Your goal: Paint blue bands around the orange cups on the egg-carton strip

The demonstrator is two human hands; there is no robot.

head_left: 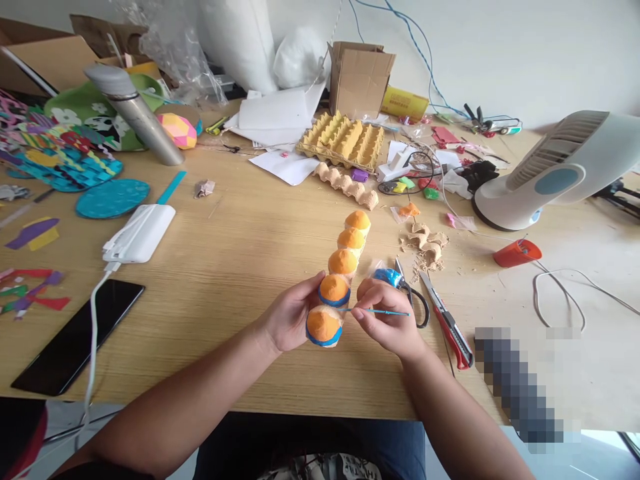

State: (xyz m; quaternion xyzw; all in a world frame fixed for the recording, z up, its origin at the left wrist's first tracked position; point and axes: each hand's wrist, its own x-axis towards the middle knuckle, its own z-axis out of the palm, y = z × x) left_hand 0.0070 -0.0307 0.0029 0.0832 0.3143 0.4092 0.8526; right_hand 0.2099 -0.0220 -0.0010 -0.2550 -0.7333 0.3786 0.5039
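Orange-domed carton strip [343, 261] lies between the two sets of fingers, its nearest dome close to both and the rest of the row running away past them. The left hand [290, 317] has its fingers clamped on the strip's left side towards the near end, the thumb beside the second dome. Across from it, the right hand [387, 317] pinches thumb and fingertips together on a thin blue stick [395, 313], whose tip points left, by the dip between the two nearest domes (only these two wear blue bands [334, 298]); whether it touches, I cannot tell.

Well left of the left fingers lies a black phone [75, 340]; right of the right fingers, a red cutter [453, 337]. Just beyond the right fingers, scissors [424, 310] lie beside a blue lump [387, 276]. Farther past them are torn carton scraps [431, 245]. Beyond both hands' fingers, a bare carton piece [347, 185] lies before a yellow egg tray [345, 142], with a cardboard box [360, 83] behind.
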